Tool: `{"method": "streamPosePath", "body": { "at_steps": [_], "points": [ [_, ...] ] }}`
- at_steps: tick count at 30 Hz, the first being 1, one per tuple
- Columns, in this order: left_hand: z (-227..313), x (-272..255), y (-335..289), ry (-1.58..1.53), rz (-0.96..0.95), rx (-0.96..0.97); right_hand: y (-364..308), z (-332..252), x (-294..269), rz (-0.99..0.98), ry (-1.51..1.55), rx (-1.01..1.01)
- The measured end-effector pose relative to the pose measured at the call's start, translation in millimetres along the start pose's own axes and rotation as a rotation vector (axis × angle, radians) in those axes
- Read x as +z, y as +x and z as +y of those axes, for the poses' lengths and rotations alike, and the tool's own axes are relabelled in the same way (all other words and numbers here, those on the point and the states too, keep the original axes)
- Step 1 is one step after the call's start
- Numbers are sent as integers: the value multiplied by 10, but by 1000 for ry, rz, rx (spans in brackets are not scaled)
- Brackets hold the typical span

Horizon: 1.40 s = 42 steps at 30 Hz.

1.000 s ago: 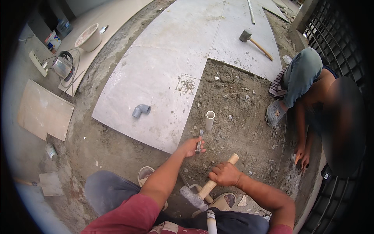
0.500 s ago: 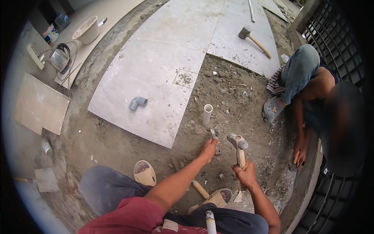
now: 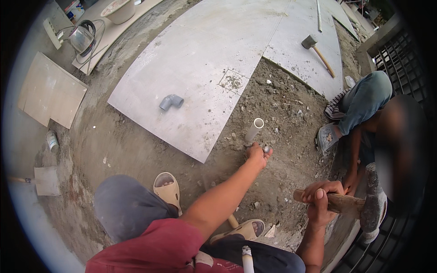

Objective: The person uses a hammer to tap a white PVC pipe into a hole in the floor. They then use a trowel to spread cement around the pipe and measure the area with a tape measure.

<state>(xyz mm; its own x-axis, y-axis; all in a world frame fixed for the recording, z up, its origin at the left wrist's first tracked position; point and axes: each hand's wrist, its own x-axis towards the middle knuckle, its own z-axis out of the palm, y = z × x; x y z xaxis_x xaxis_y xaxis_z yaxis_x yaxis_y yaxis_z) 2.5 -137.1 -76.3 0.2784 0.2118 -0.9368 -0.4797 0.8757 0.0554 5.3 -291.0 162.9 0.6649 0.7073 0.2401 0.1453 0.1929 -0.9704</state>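
My left hand (image 3: 258, 154) is closed around a short metal chisel, its rounded end (image 3: 266, 149) showing between the fingers. The hand sits low beside an upright white plastic pipe (image 3: 255, 129) that sticks out of the dirt; its fingers hide where the chisel's other end rests. My right hand (image 3: 321, 200) grips the wooden handle of a hammer (image 3: 374, 204), raised to the right with its metal head toward the right rim. A grey pipe elbow (image 3: 171, 103) lies on the large pale floor tile (image 3: 182, 63) beyond my left hand.
At right a co-worker (image 3: 368, 104) crouches by a metal grille (image 3: 400, 63). A mallet (image 3: 318, 54) lies on the far tile. A wooden tool handle (image 3: 233, 221) rests near my sandals (image 3: 167, 191). A kettle (image 3: 83, 37) and a basin (image 3: 119, 11) stand at far left.
My right hand has lifted the hammer from beside the chisel up and to the right. My left hand has shifted closer to the pipe's base. The view has turned slightly.
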Motion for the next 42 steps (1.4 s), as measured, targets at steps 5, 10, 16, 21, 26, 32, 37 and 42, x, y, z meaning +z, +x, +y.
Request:
{"method": "streamPosePath", "body": {
  "at_steps": [5,10,16,21,26,32,37,42],
  "points": [
    [-50,-45,262,155,7,-12,-117,1104,-81,-320,-467,1008],
    [-24,-164,392,229,-92,0,40,622,-47,-198,-404,816],
    [157,-197,267,205,-129,-73,195,-38,99,-70,-45,-8],
    [111,-215,80,224,-180,-68,-349,1348,-187,-280,-631,678],
    [127,-879,424,772,-277,149,-492,1104,-217,-267,-490,1032],
    [-43,-767,132,1249,-711,238,-641,1103,-178,-124,-295,916],
    [-374,-536,-77,591,-439,166,-453,726,-101,-104,-284,813],
    [-157,-383,11,141,-182,-58,-417,382,-228,-94,-246,710]
  ]
}}
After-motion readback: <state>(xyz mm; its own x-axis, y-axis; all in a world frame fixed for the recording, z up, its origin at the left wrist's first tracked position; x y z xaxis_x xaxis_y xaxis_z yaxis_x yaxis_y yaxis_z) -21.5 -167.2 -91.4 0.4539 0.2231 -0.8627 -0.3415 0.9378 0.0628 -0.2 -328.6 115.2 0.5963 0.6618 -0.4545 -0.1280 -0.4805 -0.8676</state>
